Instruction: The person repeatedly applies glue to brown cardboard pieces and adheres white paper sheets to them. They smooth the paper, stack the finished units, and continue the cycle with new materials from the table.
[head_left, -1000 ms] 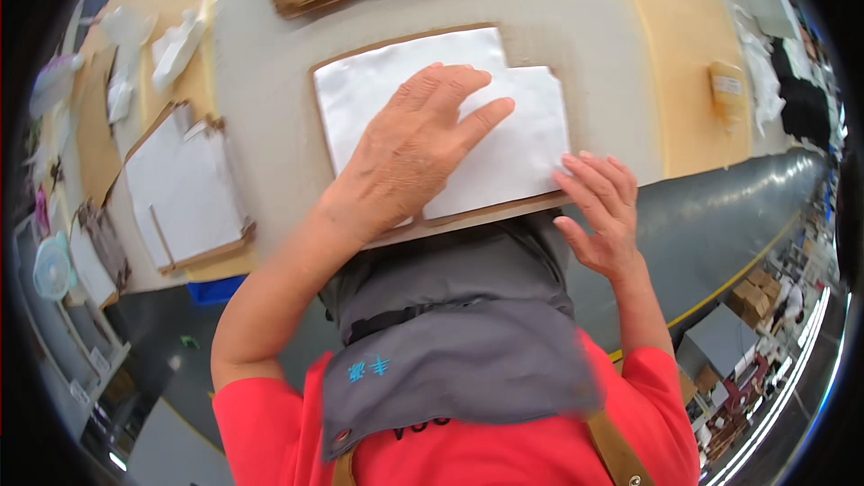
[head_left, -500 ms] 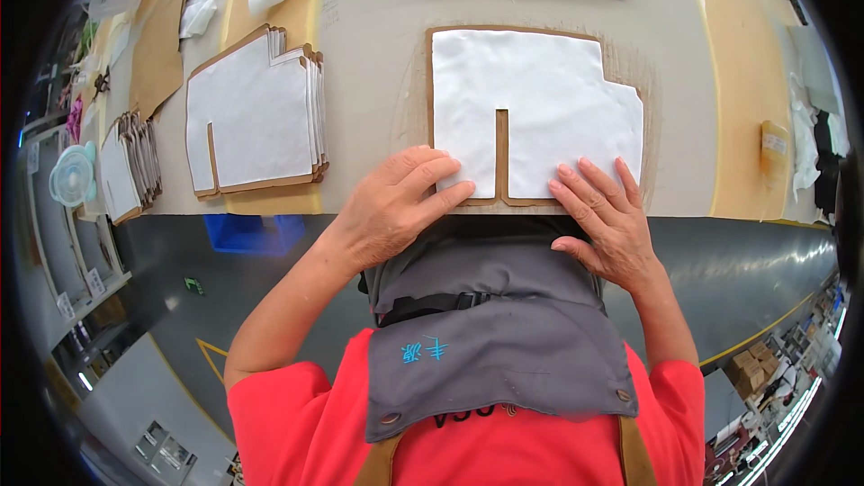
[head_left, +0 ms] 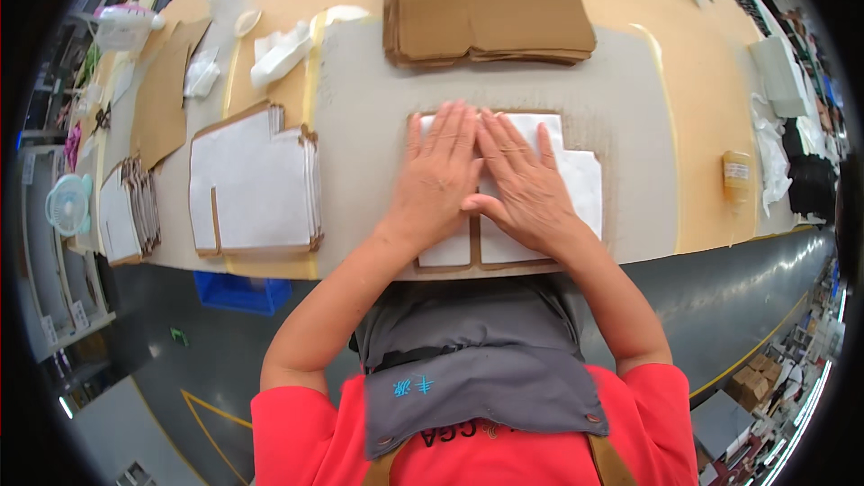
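A white sheet (head_left: 576, 193) lies on a brown panel of matching shape, whose rim (head_left: 526, 265) shows around it. The piece has a stepped corner at the far right and a narrow slot at the near edge. My left hand (head_left: 439, 175) presses flat on the sheet's left part, fingers stretched toward the far edge. Beside it my right hand (head_left: 522, 175) also lies flat, fingers spread, its thumb reaching over to the left hand. Neither hand holds anything. The slot's far end is hidden under the hands.
Beyond the piece sits a stack of brown panels (head_left: 486, 4). To the left are a stack of white-faced panels (head_left: 252, 180) and a smaller one (head_left: 121, 216). A jar of yellowish stuff (head_left: 735, 171) stands at the right. Below the table is a blue bin (head_left: 241, 292).
Both hands have moved from the piece's near edge to its far part and come together on it. The view has shifted, so more of the far brown stack shows.
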The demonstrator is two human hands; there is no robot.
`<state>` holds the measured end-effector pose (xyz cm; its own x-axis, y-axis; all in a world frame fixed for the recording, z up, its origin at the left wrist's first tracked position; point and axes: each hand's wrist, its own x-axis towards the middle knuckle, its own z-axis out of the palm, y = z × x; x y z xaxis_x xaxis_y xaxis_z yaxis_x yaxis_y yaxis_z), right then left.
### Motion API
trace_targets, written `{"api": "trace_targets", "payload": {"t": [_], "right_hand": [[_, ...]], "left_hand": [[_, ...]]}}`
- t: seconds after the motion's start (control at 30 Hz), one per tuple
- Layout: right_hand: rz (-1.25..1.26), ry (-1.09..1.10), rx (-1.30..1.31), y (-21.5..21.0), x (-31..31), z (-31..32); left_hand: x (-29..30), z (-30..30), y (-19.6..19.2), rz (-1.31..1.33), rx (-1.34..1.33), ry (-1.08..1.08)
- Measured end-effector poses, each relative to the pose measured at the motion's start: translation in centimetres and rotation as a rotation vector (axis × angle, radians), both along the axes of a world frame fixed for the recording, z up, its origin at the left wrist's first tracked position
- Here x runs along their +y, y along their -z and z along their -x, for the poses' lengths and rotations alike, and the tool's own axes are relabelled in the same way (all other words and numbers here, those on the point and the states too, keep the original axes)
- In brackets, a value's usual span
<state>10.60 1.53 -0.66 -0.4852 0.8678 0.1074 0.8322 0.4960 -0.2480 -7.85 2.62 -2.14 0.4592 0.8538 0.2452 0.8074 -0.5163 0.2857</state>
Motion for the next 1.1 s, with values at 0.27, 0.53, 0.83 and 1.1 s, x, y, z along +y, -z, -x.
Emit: {"api": "trace_targets", "payload": {"t": [0.27,0.53,0.83,1.1], "right_hand": [[0.046,0.341,-0.194,1.3,0.0,-5.3],[0.023,0.538,-0.181,-1.2,-3.5,-9.6],[0.071,0.316,-0.295,-2.1,-3.9,-6.7],[-0.045,0.036,0.371,-3.3,3.4,1.9]], "left_hand": [[-0.1,2.7,0.3,0.151,0.18,-0.185],[-1.4,4.0,-1.2,0.094,0.081,-0.28],[-4.8,3.0,-0.6,0.179,0.054,-0.173],[-3.9,5.8,0.2,0.104,-0.251,-0.323]]}}
